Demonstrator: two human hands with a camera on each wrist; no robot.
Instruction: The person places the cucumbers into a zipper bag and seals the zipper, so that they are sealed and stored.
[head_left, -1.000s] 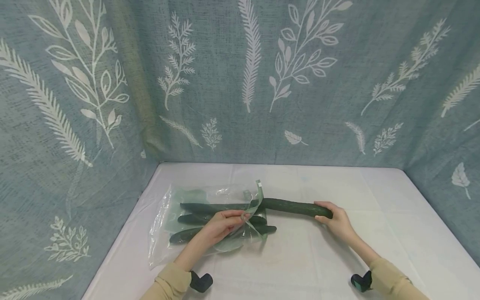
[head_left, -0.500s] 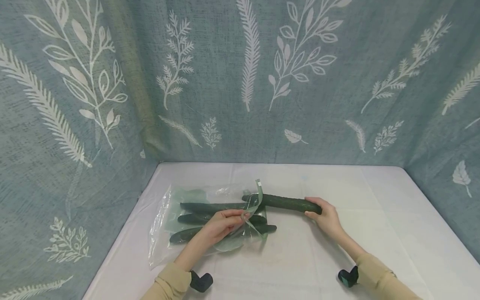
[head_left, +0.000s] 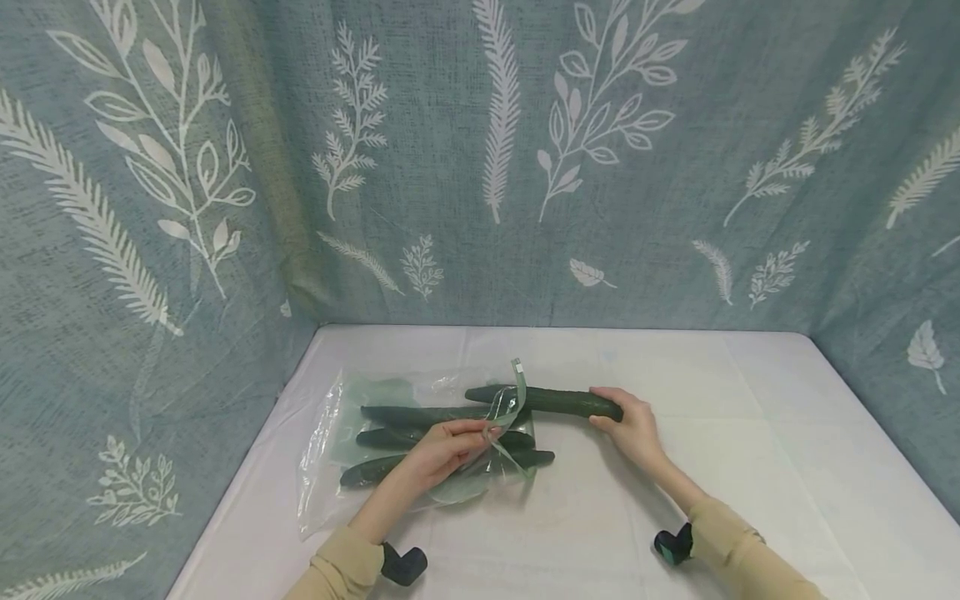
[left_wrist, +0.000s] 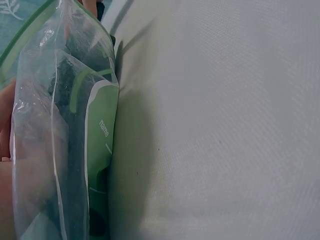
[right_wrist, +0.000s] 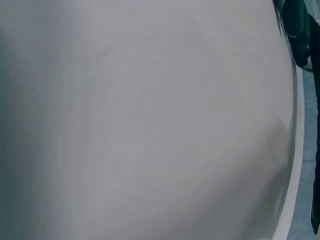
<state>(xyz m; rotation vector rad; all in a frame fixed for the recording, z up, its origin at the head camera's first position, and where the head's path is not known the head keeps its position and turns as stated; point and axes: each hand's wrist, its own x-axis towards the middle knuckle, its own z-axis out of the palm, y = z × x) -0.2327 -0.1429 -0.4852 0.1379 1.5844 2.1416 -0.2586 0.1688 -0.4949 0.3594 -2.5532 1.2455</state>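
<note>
My right hand (head_left: 631, 423) grips the right end of a dark green cucumber (head_left: 562, 402). Its far end reaches through the mouth of a clear zip bag (head_left: 318, 467) lying on the table. With thumb and fingers, my left hand (head_left: 442, 454) pinches the bag's green-edged opening and holds it raised. Several more cucumbers (head_left: 375, 472) lie side by side inside the bag, partly covered by my left hand. In the left wrist view, the bag's side shows a green label (left_wrist: 102, 125) printed "name". The right wrist view catches cucumber ends (right_wrist: 296, 20) at its upper right.
A white cloth covers the table (head_left: 600, 533). Behind it and along both sides hangs a blue-green curtain (head_left: 465, 167) with white leaf prints. A dark wrist-worn device (head_left: 403, 565) sits at each cuff.
My right hand has moved left, sliding the cucumber farther into the bag. My left hand and the other cucumbers have stayed in place.
</note>
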